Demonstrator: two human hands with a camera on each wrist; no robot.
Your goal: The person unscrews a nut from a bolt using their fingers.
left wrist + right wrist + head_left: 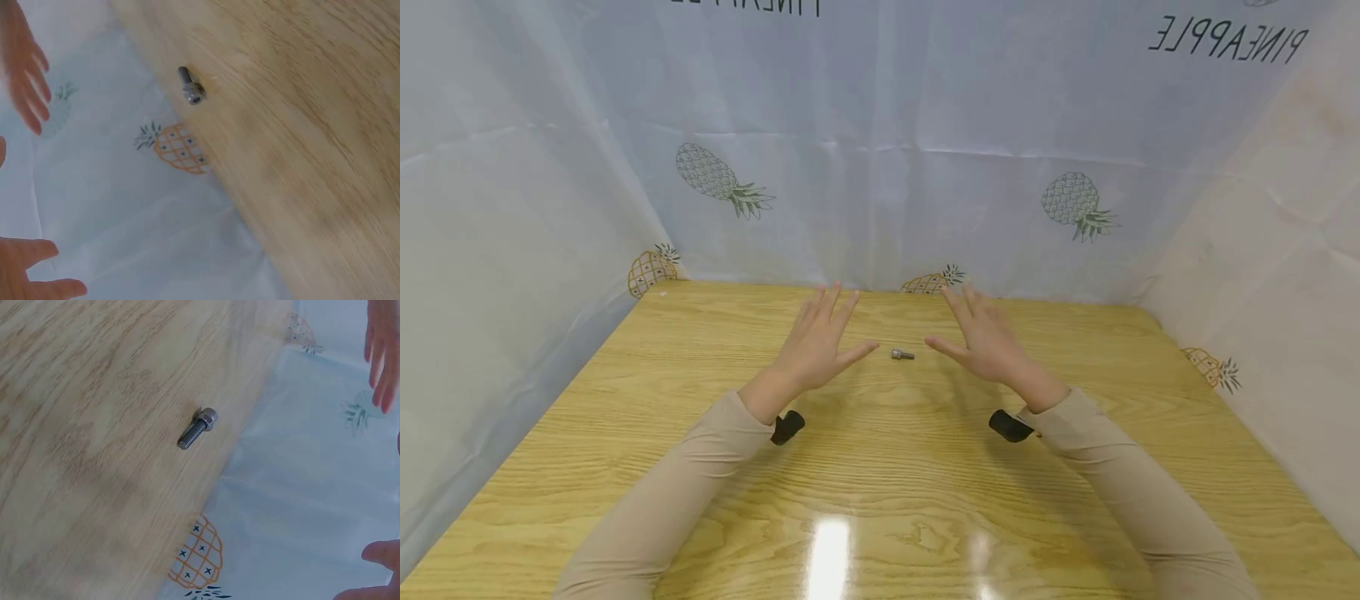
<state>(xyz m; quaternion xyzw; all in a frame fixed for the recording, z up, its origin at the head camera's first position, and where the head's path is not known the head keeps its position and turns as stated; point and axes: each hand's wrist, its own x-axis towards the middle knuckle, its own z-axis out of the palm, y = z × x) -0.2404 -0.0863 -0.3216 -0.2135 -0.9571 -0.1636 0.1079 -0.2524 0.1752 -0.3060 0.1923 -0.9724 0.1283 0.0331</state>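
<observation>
A small metal socket-head bolt point(902, 354) lies on its side on the wooden table, between the two hands. In the right wrist view the bolt point(198, 428) shows its threaded shank and round head; the left wrist view shows the socket in the head of the bolt point(191, 86). To its left, my left hand point(817, 346) hovers with fingers spread, holding nothing. My right hand point(988, 340) mirrors it on the other side, fingers spread and slightly blurred. Both thumbs point towards the bolt without touching it.
Wood-grain table point(880, 467) spreads under both arms. A pale cloth point(880, 217) printed with pineapples hangs along the back and sides. Black wrist-worn pieces point(787, 427) show below the sleeves. Bright reflections lie on the table's near part.
</observation>
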